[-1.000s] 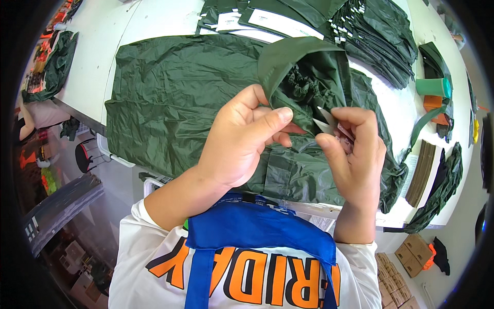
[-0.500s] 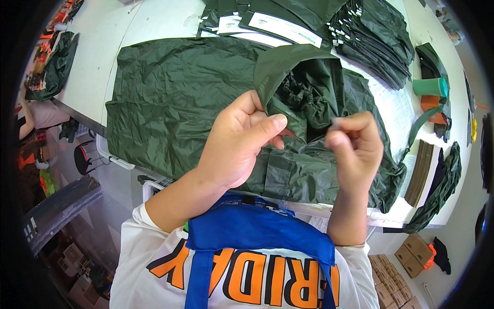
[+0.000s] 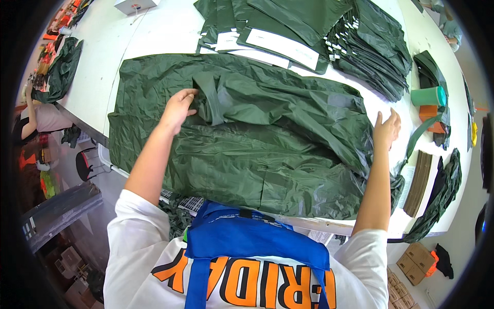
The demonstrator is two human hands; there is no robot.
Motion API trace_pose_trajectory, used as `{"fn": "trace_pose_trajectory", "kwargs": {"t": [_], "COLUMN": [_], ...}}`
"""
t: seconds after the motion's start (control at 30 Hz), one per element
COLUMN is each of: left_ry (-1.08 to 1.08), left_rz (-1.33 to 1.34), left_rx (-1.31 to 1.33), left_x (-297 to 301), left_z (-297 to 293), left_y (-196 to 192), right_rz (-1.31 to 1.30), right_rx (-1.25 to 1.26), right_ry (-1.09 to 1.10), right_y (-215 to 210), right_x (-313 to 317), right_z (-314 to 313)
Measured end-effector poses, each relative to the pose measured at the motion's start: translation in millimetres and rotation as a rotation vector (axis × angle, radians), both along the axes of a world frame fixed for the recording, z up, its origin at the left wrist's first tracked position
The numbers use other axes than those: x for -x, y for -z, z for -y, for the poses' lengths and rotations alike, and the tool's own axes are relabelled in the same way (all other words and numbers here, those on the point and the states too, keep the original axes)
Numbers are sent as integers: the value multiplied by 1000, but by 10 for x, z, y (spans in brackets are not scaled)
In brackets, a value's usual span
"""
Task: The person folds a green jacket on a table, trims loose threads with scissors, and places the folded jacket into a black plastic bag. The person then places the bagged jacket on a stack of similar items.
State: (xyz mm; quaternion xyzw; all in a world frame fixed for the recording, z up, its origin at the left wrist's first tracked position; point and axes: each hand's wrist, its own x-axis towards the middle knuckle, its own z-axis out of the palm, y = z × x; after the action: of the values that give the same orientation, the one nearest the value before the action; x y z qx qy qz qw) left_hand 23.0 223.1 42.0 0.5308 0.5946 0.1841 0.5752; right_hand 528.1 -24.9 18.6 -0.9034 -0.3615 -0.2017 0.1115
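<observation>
green garment (image 3: 231,154): partly behind right forearm (image 3: 373,198) | white box (image 3: 134,5): cut at top | label (image 3: 283,49): print too small

Can't miss the big orange block letters (image 3: 265,283) with black edging across the front of the white T-shirt (image 3: 144,247), upside down from this angle and partly covered by the blue apron (image 3: 252,242). Also spotted small pale lettering up near the apron's top edge, way too tiny to read. Can just see faint print on the long white card (image 3: 282,49) lying on the dark green folded pieces (image 3: 309,26), but can't make out any of it. As for the little white tags (image 3: 355,23) along the neighboring stack (image 3: 375,56), too small to tell.
</observation>
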Motion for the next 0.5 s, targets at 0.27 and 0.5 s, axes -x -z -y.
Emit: {"fn": "trace_pose_trajectory", "kwargs": {"t": [0.27,0.5], "left_ry": [90,-279], "left_rz": [-446,573], "left_rx": [-650,-41], "left_x": [-306,-169], "left_z": [899,377], "left_y": [135,-384], "right_rz": [-262,-302], "right_rx": [152,39], "right_ry": [-599,-532], "right_y": [-55,121], "right_x": [652,107], "right_z": [-653,-848]}}
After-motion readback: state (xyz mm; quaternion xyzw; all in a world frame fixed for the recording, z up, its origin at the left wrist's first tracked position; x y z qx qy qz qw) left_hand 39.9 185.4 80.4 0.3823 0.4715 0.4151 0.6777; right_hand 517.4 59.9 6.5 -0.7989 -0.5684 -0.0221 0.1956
